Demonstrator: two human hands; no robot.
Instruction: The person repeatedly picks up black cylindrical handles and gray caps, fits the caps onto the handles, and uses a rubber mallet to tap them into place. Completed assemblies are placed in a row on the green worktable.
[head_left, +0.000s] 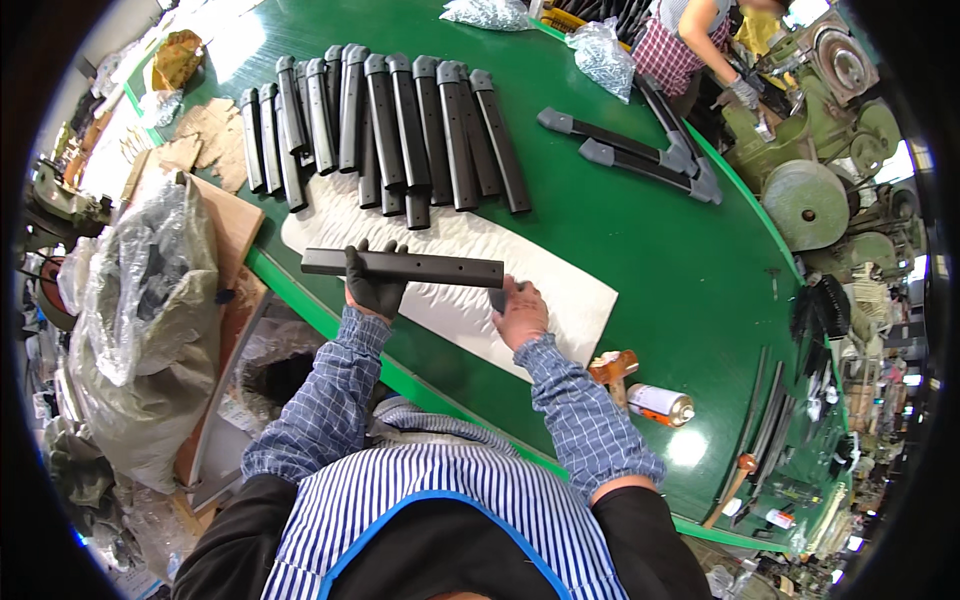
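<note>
Gripping black rectangular metal tube (432,268) mid-frame, my gloved left hand (375,288); bare right hand (522,313) holds grey plastic-looking piece (497,299) at its end. Likely fitting step; next needs alignment.

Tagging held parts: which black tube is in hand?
The crosswise tube over the white pad, gripped by the gloved left hand; no hand touches the other tubes farther off.
</note>
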